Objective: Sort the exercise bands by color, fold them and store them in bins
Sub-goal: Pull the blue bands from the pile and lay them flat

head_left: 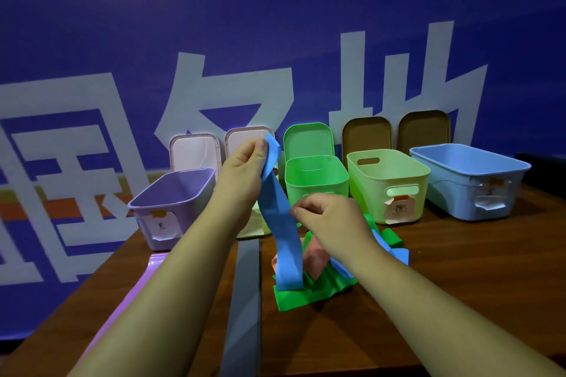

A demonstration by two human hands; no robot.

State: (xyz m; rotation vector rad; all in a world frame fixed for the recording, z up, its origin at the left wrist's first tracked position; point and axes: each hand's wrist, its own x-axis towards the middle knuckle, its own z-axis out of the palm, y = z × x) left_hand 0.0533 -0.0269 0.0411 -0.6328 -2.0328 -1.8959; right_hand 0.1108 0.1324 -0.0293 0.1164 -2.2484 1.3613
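Your left hand (245,156) pinches the top end of the blue band (280,223) between thumb and curled fingers, raised in front of the bins. Your right hand (324,217) pinches the same band's edge lower down, fingers curled. The band is a wide, flat, smooth bright-blue strip, hanging with a slight twist. Its bottom end rests on crumpled green bands (306,294) and a pink band (315,257) on the table (428,300). A grey band (245,300) lies flat just left. The blue bin (477,190) stands open, far right.

Staged demo space: wooden table (459,285) w/ row of plastic bins (468,193) against big blue printed banner (275,9).
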